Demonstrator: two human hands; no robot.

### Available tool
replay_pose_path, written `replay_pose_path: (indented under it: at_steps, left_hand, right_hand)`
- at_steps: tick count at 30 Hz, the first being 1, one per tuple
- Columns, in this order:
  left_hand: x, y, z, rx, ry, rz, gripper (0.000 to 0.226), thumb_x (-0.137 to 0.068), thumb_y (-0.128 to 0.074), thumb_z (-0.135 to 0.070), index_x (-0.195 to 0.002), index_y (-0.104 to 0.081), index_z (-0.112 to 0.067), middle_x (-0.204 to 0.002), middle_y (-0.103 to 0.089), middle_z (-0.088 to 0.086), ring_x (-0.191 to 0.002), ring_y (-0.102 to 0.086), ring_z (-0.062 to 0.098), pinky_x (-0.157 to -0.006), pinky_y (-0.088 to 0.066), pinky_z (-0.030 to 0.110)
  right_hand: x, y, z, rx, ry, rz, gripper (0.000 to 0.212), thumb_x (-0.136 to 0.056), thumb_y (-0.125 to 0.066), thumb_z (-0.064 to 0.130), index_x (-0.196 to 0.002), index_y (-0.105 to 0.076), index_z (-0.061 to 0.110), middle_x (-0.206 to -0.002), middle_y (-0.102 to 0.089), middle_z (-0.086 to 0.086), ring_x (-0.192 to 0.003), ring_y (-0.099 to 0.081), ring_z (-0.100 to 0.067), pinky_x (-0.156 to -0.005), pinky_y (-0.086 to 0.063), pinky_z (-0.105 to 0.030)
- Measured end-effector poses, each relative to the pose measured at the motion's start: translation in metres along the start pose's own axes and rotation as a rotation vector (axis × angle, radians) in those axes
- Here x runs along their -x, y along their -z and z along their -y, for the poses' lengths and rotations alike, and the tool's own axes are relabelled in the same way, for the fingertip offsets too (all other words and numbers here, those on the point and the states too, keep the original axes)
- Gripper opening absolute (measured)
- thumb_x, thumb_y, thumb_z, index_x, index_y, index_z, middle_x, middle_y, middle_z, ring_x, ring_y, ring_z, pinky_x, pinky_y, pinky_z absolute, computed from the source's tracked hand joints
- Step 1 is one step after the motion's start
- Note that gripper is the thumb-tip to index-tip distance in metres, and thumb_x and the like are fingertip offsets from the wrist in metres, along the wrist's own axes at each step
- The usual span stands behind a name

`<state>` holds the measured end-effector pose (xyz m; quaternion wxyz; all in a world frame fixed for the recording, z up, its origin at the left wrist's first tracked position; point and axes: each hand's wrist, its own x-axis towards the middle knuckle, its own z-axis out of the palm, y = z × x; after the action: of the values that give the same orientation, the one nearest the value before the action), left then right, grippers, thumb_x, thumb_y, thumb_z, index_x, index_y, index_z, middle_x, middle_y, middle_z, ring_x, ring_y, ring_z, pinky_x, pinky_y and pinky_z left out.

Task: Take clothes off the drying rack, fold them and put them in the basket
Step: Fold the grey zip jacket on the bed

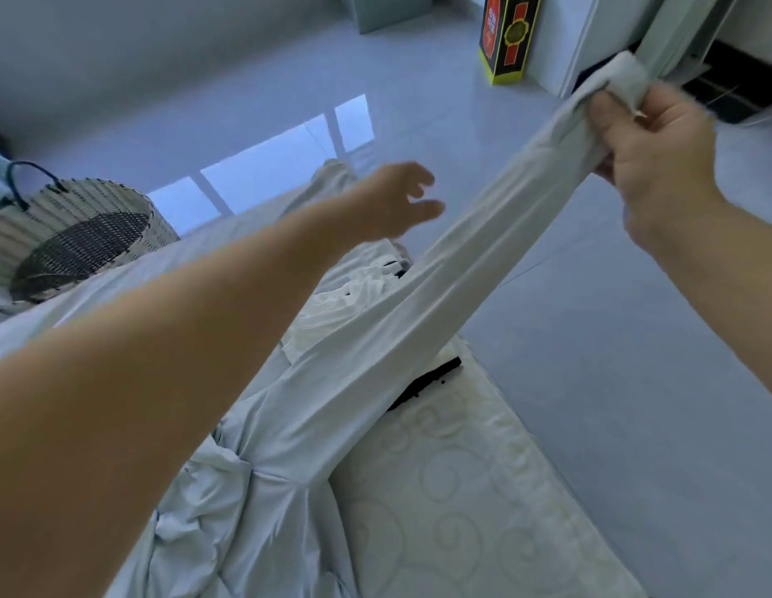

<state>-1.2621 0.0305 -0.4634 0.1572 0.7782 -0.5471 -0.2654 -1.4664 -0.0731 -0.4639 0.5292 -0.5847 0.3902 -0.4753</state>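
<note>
Pale grey soft fabric garment (483, 248), centre frame: end pinched in right hand (651, 153) grip, upper right; left hand (397, 200) grip spread

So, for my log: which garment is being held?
The pale grey garment, stretched taut to the right hand gripping its end; the white garment lies crumpled.

Mattress (461, 489) carries pale garment (289, 425), woven basket (73, 200), crumpled white cloth (332, 304).

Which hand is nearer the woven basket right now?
Left. The left hand hovers open right of the basket; the right hand is farther right, gripping the pale garment.
</note>
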Motion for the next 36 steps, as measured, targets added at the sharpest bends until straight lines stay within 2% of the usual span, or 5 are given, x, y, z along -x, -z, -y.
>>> replay_pose_path:
  at_steps: [3, 6, 13, 25, 36]
  left_hand:
    - [0.018, -0.038, 0.059, -0.128, 0.083, 0.273, 0.058, -0.093, -0.060, -0.026, -0.145, -0.037, -0.015, -0.142, -0.048, 0.006, -0.124, -0.050, 0.023, -0.096, -0.039, 0.022]
    - [0.036, -0.061, 0.097, -0.208, 0.238, 0.434, 0.040, -0.092, -0.061, -0.022, -0.129, -0.054, -0.008, -0.110, -0.061, 0.009, -0.098, -0.058, 0.030, -0.069, -0.042, 0.024]
    - [0.054, -0.051, 0.157, -0.005, 0.443, -0.125, 0.023, -0.092, -0.059, -0.029, -0.112, -0.064, -0.020, -0.112, -0.063, 0.003, -0.100, -0.059, 0.026, -0.084, -0.045, 0.030]
    - [0.265, -0.072, 0.267, 0.975, 0.892, -0.389, 0.023, -0.098, -0.051, -0.022, -0.111, -0.063, -0.007, -0.103, -0.066, 0.010, -0.080, -0.062, 0.020, -0.067, -0.044, 0.029]
    - [0.420, -0.109, 0.313, 1.711, 1.055, -0.593, 0.055, -0.100, -0.025, -0.053, -0.105, -0.062, -0.013, -0.087, -0.069, 0.006, -0.077, -0.062, 0.021, -0.071, -0.045, 0.033]
  right_hand:
    - [-0.006, 0.011, 0.004, -0.053, -0.031, -0.014, 0.003, -0.091, -0.063, 0.021, -0.092, -0.065, 0.022, -0.085, -0.070, 0.008, -0.087, -0.067, -0.013, -0.078, -0.058, -0.034]
    - [-0.010, 0.021, 0.003, -0.079, -0.045, -0.031, 0.020, -0.085, -0.070, 0.031, -0.101, -0.065, 0.019, -0.104, -0.067, -0.004, -0.099, -0.068, -0.022, -0.080, -0.058, -0.036]
    - [0.000, -0.009, -0.002, 0.009, -0.050, -0.043, 0.017, -0.087, -0.066, 0.029, -0.102, -0.065, 0.022, -0.106, -0.069, -0.001, -0.103, -0.067, -0.019, -0.080, -0.058, -0.031]
    - [0.175, -0.174, 0.028, -0.065, -0.002, 0.402, 0.019, -0.086, -0.069, 0.016, -0.070, -0.073, 0.024, -0.072, -0.057, -0.005, -0.069, -0.050, -0.014, -0.068, -0.045, -0.029]
    - [0.434, -0.304, -0.040, 0.169, -0.102, 0.950, 0.039, -0.081, -0.057, 0.021, -0.112, -0.057, 0.045, -0.067, -0.062, 0.022, -0.063, -0.056, 0.001, -0.063, -0.047, -0.025]
